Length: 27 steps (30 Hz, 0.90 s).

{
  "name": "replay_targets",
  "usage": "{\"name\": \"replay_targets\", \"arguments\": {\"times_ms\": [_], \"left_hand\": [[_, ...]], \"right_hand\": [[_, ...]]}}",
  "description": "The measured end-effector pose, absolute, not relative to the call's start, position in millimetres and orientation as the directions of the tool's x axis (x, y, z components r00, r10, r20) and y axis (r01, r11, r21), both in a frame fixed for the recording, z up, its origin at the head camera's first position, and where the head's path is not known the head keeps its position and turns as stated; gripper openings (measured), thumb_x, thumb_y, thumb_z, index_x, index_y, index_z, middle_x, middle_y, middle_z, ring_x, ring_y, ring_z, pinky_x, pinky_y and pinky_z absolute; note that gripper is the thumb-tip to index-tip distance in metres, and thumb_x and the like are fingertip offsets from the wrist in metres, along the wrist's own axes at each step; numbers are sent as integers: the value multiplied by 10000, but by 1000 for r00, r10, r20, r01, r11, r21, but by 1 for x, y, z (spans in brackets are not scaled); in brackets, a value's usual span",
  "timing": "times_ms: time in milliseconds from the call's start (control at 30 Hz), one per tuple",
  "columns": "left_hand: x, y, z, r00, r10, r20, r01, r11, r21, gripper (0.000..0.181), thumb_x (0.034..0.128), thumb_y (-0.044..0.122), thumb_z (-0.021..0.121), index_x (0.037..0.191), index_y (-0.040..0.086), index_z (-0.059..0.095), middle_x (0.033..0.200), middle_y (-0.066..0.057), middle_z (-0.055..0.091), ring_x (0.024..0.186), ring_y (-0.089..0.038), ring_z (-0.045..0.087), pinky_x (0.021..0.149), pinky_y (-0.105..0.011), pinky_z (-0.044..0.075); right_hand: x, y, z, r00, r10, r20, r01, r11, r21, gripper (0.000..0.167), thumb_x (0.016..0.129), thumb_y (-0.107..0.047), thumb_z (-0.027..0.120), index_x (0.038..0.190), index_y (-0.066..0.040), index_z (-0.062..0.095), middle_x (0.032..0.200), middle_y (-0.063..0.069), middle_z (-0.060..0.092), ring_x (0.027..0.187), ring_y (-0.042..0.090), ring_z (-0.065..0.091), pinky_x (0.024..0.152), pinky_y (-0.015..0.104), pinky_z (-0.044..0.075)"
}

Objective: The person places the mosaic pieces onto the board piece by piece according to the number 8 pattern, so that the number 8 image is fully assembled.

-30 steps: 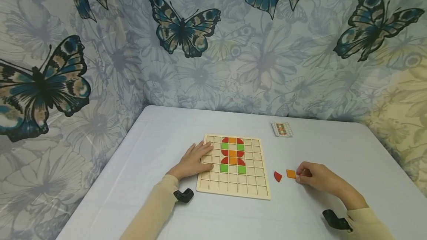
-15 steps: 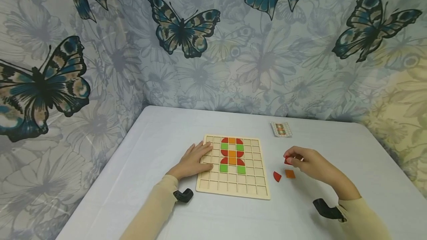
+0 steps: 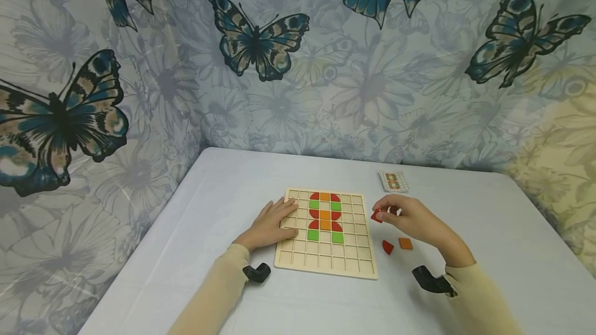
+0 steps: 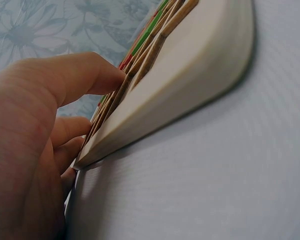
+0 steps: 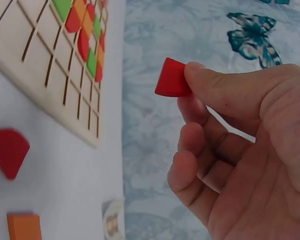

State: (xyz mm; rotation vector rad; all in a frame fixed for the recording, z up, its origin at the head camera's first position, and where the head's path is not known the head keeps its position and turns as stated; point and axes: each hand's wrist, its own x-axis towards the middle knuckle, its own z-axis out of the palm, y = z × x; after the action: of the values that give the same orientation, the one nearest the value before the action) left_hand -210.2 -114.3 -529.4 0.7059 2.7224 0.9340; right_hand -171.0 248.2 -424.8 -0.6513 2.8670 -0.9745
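A wooden grid board (image 3: 298, 257) lies on the table with red, orange and green pieces set in its upper middle cells. My left hand (image 3: 265, 225) rests on the board's left edge, fingers spread and fairly straight; in the left wrist view the thumb (image 4: 85, 77) touches the board's rim. Between thumb and forefinger my right hand (image 3: 410, 218) pinches a red quarter-round tile (image 5: 172, 79), held above the table just right of the board. Below that hand, a second red quarter-round tile (image 3: 388, 247) and an orange square tile (image 3: 405, 243) lie on the table.
A small pattern card (image 3: 393, 181) with a coloured grid lies behind the right hand, toward the far edge of the white table (image 3: 223, 185). Butterfly-printed cloth (image 3: 279, 118) hangs behind and to the left.
My right hand has lifted a red quarter-round tile from beside the orange square and carried it left and away from me, toward the board. The left hand stays put.
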Motion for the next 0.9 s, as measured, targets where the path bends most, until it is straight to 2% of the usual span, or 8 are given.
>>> {"name": "replay_targets", "arguments": {"times_ms": [367,500,900], "left_hand": [[-210,-112,-531,-872,489,-18,379,698,607,738,899,417,633,1559,164,418,1680,16,294,1602,-225,132,1323,-468,15],[-210,-112,-528,-870,494,-19,381,694,611,736,909,417,629,1563,160,410,1682,11,288,1603,-227,122,1323,-472,8],[-210,-113,-528,-876,482,-24,368,700,612,746,900,415,632,1564,163,408,1683,16,283,1604,-224,120,1323,-466,12]], "right_hand": [[-178,216,-426,-892,-450,25,-358,673,-647,90,971,-159,675,1057,-142,693,889,-37,669,823,148,546,631,236,473],[-178,208,-430,-881,-473,4,-359,663,-658,82,972,-178,676,1048,-149,692,896,-56,686,830,137,547,640,238,475],[-179,192,-448,-833,-549,-73,-367,645,-670,70,965,-146,675,1020,-110,653,909,-51,660,865,133,558,709,225,469]]}}
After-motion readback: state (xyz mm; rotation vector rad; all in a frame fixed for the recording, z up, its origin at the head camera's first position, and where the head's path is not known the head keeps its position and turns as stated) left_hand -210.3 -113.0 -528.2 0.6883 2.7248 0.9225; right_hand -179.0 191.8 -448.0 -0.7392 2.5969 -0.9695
